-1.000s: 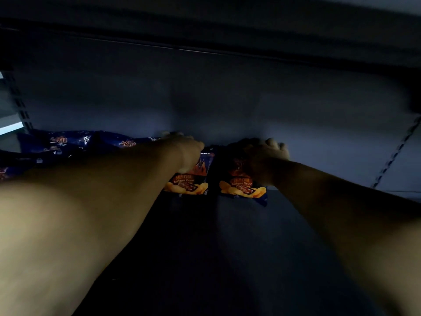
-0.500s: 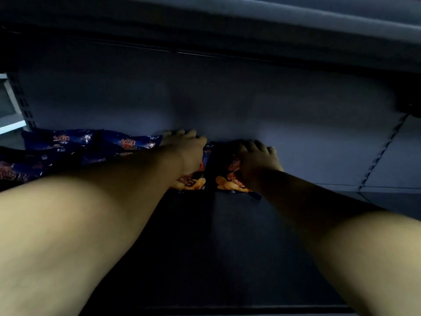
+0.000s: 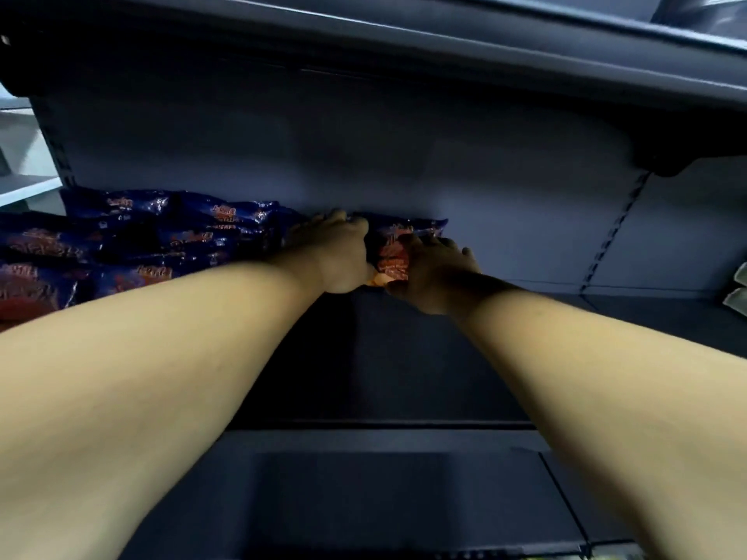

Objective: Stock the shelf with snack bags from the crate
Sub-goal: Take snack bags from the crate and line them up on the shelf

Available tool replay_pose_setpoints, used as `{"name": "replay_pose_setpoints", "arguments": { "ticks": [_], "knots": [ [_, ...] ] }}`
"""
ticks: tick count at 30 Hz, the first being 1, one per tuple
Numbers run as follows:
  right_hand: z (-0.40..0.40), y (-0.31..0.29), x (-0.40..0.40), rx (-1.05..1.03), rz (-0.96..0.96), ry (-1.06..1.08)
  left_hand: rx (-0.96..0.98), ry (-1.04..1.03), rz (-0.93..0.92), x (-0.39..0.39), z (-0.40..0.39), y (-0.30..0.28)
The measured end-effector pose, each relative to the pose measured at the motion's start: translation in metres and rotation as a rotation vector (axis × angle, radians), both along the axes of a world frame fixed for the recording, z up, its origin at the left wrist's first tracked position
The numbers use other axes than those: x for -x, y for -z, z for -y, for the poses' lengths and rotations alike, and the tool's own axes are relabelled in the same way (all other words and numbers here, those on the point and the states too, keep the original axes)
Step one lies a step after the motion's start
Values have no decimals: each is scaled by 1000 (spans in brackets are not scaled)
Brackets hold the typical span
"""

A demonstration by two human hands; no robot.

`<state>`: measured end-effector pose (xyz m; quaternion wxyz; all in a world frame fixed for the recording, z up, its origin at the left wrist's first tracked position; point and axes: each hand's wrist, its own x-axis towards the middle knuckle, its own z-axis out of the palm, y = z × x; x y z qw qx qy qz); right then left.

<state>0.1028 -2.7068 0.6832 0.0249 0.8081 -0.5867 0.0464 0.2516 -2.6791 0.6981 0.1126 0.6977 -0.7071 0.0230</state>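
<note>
Head view | left hand point(image 3: 339, 252) and right hand point(image 3: 428, 272) pressed the blue-and-orange foil snack bag point(image 3: 398, 246) against the dark metal shelf's point(image 3: 404, 357) back wall, whether curled round it unclear | risk: slick bag toppling forward on release

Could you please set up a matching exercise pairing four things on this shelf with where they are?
Things:
1. heap of dark blue snack bags
2. left hand
3. right hand
4. pale packets

Places:
A. far right edge
B. shelf's left part
C. on the right side of the upright blue and orange bag
D. between heap and upright bag

Pairs: 1-B, 2-D, 3-C, 4-A
</note>
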Motion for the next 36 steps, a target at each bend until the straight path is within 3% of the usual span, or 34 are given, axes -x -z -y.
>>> {"name": "replay_pose_setpoints", "arguments": {
  "ticks": [17,27,36],
  "knots": [
    [-140,43,126,7,91,-94,-100,-89,4,128,-154,67],
    [-190,112,174,-64,148,-109,-184,-73,-55,171,-203,127],
    [-210,203,180,-300,134,-51,-390,-56,-107,170,-218,217]
  ]
}}
